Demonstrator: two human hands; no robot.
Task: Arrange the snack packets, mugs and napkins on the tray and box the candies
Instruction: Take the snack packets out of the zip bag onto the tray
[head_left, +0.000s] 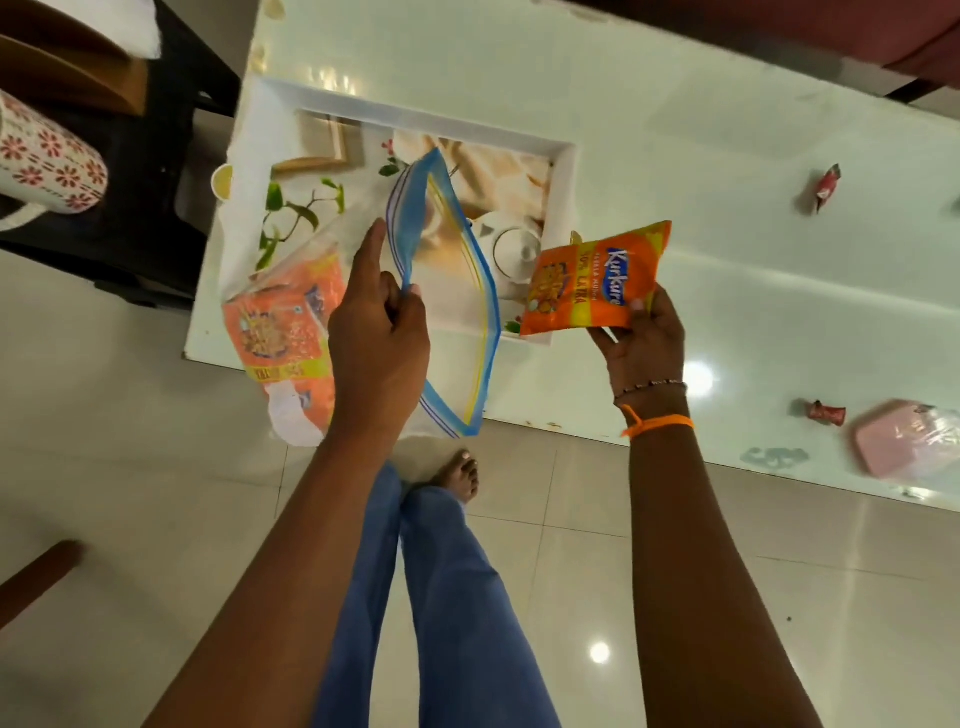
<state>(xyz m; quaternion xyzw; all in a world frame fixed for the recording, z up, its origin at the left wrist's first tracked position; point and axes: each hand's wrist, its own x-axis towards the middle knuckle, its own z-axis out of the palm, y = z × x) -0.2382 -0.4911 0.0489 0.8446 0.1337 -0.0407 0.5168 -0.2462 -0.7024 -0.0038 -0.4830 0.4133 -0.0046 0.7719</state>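
My left hand (376, 332) pinches the blue-edged mouth of a clear zip bag (457, 291), held wide over the white tray (415, 117). Inside the bag lies an orange snack packet (283, 332), hanging past the table's near edge. My right hand (641, 338) grips a second orange Kurkure packet (592, 280) just right of the bag's mouth, above the tray's right rim. Two red wrapped candies (826, 187) (826, 412) lie on the table to the right. A pink box (906, 439) sits at the far right edge.
The glossy white table (701, 156) runs across the upper frame. A mug with red flowers (49, 156) stands on a dark chair at the far left. My legs and bare foot (460, 475) are on the tiled floor below the table edge.
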